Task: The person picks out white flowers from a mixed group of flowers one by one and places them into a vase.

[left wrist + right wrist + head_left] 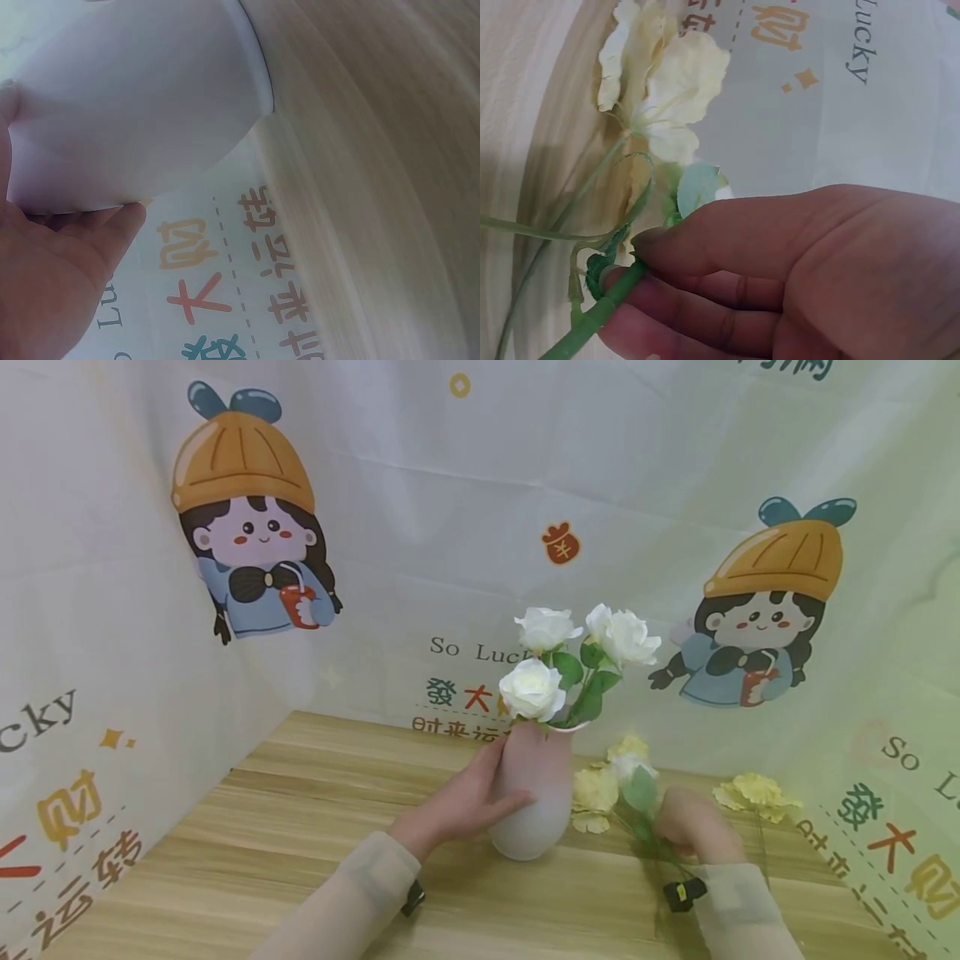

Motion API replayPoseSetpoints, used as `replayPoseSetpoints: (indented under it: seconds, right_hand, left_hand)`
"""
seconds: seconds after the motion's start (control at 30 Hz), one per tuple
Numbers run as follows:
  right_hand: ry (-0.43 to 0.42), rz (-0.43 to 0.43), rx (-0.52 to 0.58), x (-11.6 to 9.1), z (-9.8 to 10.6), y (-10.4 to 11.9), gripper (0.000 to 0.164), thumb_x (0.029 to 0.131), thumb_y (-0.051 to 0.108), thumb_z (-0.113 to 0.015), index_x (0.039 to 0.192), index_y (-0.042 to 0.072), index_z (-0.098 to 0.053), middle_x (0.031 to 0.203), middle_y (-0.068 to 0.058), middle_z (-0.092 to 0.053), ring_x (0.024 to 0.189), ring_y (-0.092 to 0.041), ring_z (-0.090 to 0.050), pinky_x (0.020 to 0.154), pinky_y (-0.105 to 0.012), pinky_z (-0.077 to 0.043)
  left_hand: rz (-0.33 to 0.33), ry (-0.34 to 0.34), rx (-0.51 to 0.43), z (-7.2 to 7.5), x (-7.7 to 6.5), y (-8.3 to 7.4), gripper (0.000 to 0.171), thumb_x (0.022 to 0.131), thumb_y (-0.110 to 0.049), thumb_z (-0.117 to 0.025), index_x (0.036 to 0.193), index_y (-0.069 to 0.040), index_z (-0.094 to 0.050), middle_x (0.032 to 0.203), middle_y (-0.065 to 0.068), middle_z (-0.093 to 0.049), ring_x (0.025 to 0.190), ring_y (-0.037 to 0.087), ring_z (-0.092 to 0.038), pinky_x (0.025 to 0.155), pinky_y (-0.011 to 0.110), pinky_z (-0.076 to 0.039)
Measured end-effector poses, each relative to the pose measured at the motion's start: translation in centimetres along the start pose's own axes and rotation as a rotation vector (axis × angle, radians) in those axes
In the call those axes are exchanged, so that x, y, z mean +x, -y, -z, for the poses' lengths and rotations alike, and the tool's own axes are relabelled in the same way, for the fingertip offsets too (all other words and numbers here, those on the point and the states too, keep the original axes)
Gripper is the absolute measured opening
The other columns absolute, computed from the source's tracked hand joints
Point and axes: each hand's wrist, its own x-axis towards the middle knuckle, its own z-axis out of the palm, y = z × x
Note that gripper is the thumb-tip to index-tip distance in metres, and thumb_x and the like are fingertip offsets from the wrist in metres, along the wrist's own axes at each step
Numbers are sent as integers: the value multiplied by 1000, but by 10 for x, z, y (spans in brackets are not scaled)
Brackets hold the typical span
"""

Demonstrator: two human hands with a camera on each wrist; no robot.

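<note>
A vase (531, 793), pink at the top and white below, stands on the wooden table with several white roses (534, 689) and green leaves in its mouth. My left hand (468, 793) grips its left side, thumb across the front and fingers behind. In the left wrist view the vase wall (142, 97) sits between thumb and fingers. To the right of the vase, my right hand (693, 822) pinches the green stem (592, 326) of an artificial flower between thumb and fingers. A white bloom (633, 766) with a green leaf shows just left of that hand.
Yellow flowers (596, 789) lie beside the vase, and another yellow flower (757, 793) lies at the far right of the table (300, 827). A printed cloth (420, 543) hangs close behind and along both sides. Each wrist carries a small black device (684, 893).
</note>
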Motion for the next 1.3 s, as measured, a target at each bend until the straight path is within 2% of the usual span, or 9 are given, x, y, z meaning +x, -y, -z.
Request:
replayPoseSetpoints:
  seconds: [0.1,0.27,0.47,0.7,0.97,1.07,1.13,1.23,1.3]
  right_hand:
    - [-13,-2,-8,0,3,1,31,73,-6,-50,51,16,-44,41,6,-40,35,-7,-34,34,-17,-28]
    - [-30,-22,44,1,6,2,32,79,-1,-54,53,16,-46,47,2,-49,40,-11,-41,36,-21,-35]
    - [-78,0,55,1,12,7,38,82,3,-54,52,20,-38,47,5,-41,42,-11,-40,39,-23,-36]
    - [-126,15,38,-1,20,14,35,75,4,-49,51,22,-32,46,7,-31,41,-10,-31,39,-21,-26]
    - [-180,63,49,-3,25,22,34,79,6,-53,55,20,-33,49,6,-29,43,-11,-29,41,-23,-25]
    - [-204,72,53,-5,29,24,22,82,8,-56,63,13,-47,56,1,-44,50,-15,-40,43,-27,-34]
    - [-224,75,63,-6,32,27,9,84,11,-57,76,7,-59,69,-6,-58,60,-20,-50,49,-33,-43]
    - [-262,92,85,-8,35,30,19,87,14,-59,98,1,-66,94,-16,-66,79,-28,-59,63,-45,-52]
    - [-292,100,99,-9,37,33,23,89,14,-57,105,-1,-66,103,-19,-66,85,-31,-59,70,-50,-53]
  left_hand:
    - [3,4,-1,0,0,0,101,92,-60,-60,157,-4,-7,154,15,-25,131,21,-35,109,43,-35]
    - [-1,7,-7,0,-1,-1,100,93,-58,-61,156,-3,-7,154,17,-25,131,23,-35,109,43,-35]
    - [-4,5,-3,0,-1,-2,99,93,-57,-61,156,-3,-7,154,16,-25,131,22,-35,109,43,-35]
    - [4,7,-4,-1,-1,-1,98,93,-56,-62,156,-3,-8,153,16,-26,131,22,-36,109,43,-35]
    - [0,7,11,0,-1,-3,99,93,-57,-62,156,-1,-9,152,18,-28,130,22,-36,108,43,-36]
    - [-3,4,8,1,-2,-3,98,94,-56,-62,155,0,-10,152,19,-28,130,23,-36,108,43,-36]
    - [-8,-1,9,1,-2,-4,98,94,-55,-62,155,0,-10,151,19,-28,130,23,-36,108,43,-36]
    - [-13,-6,12,1,-2,-4,97,94,-54,-63,155,0,-10,151,18,-28,130,22,-36,109,43,-36]
    - [-10,-6,16,2,-2,-4,97,94,-54,-63,156,0,-10,151,17,-29,130,21,-36,108,42,-36]
